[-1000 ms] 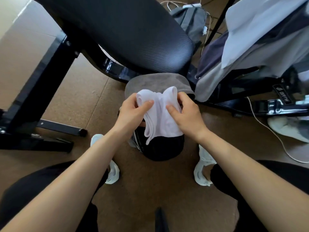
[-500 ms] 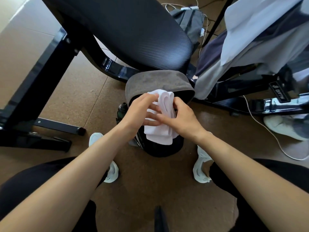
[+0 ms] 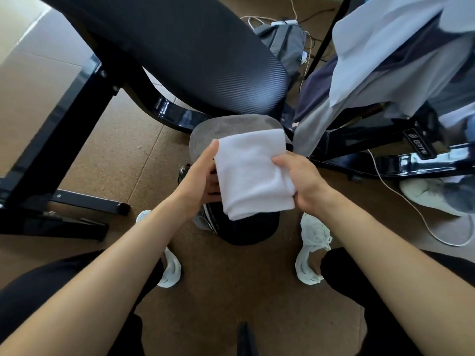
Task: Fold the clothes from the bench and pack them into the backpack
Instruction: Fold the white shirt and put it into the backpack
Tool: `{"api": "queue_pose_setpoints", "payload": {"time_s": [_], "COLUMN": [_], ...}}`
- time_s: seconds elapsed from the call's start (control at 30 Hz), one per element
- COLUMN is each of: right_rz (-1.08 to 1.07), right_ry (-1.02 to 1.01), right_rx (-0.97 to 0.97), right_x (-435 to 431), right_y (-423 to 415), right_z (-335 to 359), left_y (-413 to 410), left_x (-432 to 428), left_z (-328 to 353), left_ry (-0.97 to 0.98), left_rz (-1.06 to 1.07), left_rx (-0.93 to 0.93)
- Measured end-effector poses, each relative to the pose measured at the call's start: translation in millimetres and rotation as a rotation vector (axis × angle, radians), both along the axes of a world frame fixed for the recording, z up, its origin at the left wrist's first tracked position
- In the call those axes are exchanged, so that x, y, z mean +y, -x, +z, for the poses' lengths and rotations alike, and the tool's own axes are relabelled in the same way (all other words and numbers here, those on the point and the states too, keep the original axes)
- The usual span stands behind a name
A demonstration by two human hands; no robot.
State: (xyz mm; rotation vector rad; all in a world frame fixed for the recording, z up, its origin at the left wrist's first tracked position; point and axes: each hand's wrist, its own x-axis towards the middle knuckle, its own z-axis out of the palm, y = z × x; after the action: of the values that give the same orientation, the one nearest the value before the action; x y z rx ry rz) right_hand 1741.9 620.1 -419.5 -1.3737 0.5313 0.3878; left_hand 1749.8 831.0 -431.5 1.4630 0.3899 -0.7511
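Observation:
A folded white garment [image 3: 253, 173] is held flat above the open backpack [image 3: 246, 227], whose grey flap [image 3: 231, 129] stands up behind it. My left hand [image 3: 203, 176] grips the garment's left edge, thumb on top and fingers under it. My right hand [image 3: 300, 178] grips its right edge. The black backpack stands on the floor between my feet, its opening mostly hidden under the garment. More clothes [image 3: 401, 62], white, grey and dark blue, hang over the bench frame at the upper right.
The black padded bench [image 3: 192, 47] slants across the top, with its steel legs [image 3: 59, 124] at left and frame [image 3: 411, 160] at right. A grey bag [image 3: 285, 42] and white cables [image 3: 411, 209] lie on the brown floor. My white shoes [image 3: 312, 250] flank the backpack.
The white garment went from bunched and partly pushed down at the backpack opening to a flat folded rectangle held above it. Both hands shifted outward to its side edges.

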Motion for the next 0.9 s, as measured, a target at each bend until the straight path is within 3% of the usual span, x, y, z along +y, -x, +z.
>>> {"api": "queue_pose_setpoints", "payload": {"time_s": [0.07, 0.17, 0.27, 0.4, 0.5, 0.63, 0.77, 0.9], "right_rz": [0.032, 0.095, 0.175, 0.412, 0.544, 0.551, 0.526, 0.552], "right_ry": [0.132, 0.277, 0.334, 0.359, 0.494, 0.585, 0.594, 0.575], "right_rx": [0.003, -0.022, -0.168, -0.32, -0.262, -0.196, -0.155, -0.153], "right_x": [-1.9, -5.2, -9.7, -4.9, -1.0, 1.7, 3.6, 5.3], "right_y": [0.4, 4.1, 10.2, 13.3, 15.0, 16.0, 17.1, 19.3], "right_z": [-12.3, -22.2, -25.3, -22.9, -20.8, -22.1, -26.3, -27.0], "left_y": [1.7, 0.7, -0.3, 4.0, 8.0, 9.0, 11.9, 14.4], "left_x": [-3.4, -3.7, -2.3, -1.2, -1.8, -0.6, -0.3, -3.2], "left_z": [-3.4, -13.3, -18.7, -20.4, -19.4, -22.0, -21.8, -21.3], "left_ry": [-0.016, -0.138, -0.276, -0.547, -0.677, -0.736, -0.726, -0.848], "left_rz": [-0.09, -0.139, -0.083, -0.073, -0.263, -0.548, -0.602, -0.693], "left_rx": [0.021, -0.092, -0.204, -0.49, -0.692, -0.732, -0.721, -0.852]}}
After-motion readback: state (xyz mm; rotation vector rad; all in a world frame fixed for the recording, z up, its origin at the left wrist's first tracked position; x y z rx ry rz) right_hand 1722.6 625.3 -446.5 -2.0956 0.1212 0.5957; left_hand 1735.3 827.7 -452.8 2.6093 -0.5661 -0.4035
